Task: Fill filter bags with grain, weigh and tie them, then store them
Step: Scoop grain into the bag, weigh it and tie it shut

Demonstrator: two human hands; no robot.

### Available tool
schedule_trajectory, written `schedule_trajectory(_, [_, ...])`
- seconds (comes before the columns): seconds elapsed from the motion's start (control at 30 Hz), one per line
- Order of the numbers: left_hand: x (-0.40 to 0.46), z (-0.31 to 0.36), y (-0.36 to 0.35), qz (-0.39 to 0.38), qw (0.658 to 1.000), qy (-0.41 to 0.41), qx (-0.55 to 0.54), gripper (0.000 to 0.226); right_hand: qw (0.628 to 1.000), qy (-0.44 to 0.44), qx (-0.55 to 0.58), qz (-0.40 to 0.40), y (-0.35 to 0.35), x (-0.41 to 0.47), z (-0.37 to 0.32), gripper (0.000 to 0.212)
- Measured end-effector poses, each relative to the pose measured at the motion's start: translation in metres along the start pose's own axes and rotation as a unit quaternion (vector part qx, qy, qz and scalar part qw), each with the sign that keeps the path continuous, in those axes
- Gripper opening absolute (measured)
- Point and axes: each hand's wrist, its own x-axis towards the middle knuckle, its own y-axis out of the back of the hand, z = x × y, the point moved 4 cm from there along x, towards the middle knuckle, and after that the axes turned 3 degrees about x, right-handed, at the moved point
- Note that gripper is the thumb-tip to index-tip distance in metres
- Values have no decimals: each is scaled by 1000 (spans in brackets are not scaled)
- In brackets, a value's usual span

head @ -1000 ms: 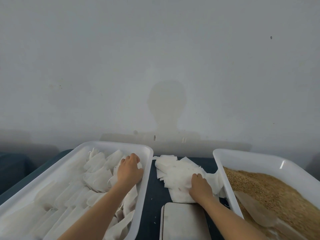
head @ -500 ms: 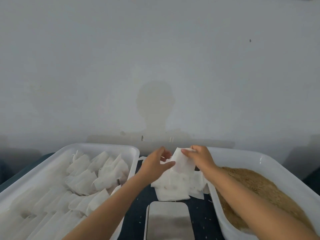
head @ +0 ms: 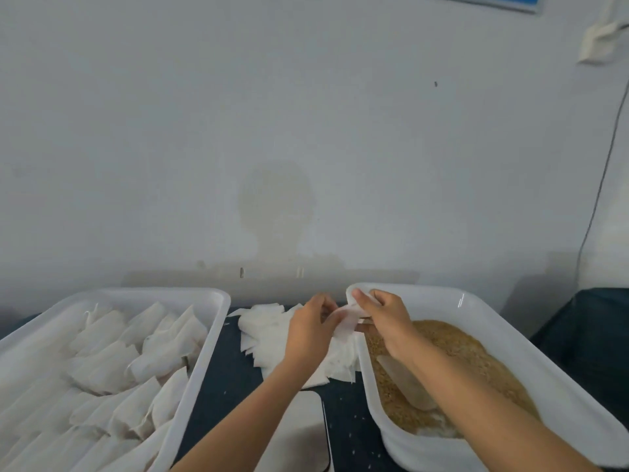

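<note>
Between the two hands, just above the loose heap of empty bags [head: 289, 338], hangs a single filter bag [head: 345, 323]. The left hand [head: 308, 330] pinches its near-left edge, fingers curled onto the paper, and the right hand [head: 381, 316] pinches the far-right edge, thumb on top. Both are clamped on the same bag, seemingly working its mouth apart.

It looks like the lightest thing in the room — thin, soft, limp, apt to crumple or tear if pulled hard. I'd judge the top edges the place to hold it, one layer in each hand, so the mouth opens; pinch both layers together and it will stay shut. Once grain is in, it will sag, so the grip should stay at the rim.

The bag is white, slightly see-through, small and roughly rectangular, creased where the fingers bend it. Whether it has a drawstring I cannot tell.

Under the right wrist lies the tray of grain [head: 476, 338], tan and heaped, with a pale scoop [head: 406, 386] half sunk in it. Off beyond the left forearm sits the tray of filled bags [head: 218, 298], stacked in loose rows. Near the left elbow is a flat white scale [head: 299, 434], nothing on it — so filling and weighing of this bag are yet to come.
</note>
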Motion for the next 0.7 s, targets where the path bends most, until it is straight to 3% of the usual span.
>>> schedule_trajectory(0.2, [7,-29,17,47,986,112,-113,21,1000,10,23,4,-27,16,8,39])
schedule_trajectory(0.33, [10,-52,42,190,944,224,-151,30,999,-16,-15,33,-43,27,22,43])
schedule_trajectory(0.4, [9,-59,54,268,911,255,-184,33,996,-58,-24,66,-48,35,36,34])
schedule_trajectory(0.47, [8,-59,59,311,882,250,-251,29,989,-125,41,73,-56,38,47,15])
schedule_trajectory(0.53, [9,-59,60,319,861,260,-298,28,979,-182,73,61,-63,37,53,24])
schedule_trajectory(0.6, [12,-61,58,295,845,283,-344,28,981,-190,-12,48,-66,33,54,45])
schedule_trajectory(0.7, [17,-58,49,234,819,295,-434,25,992,-115,-44,23,-67,26,41,52])
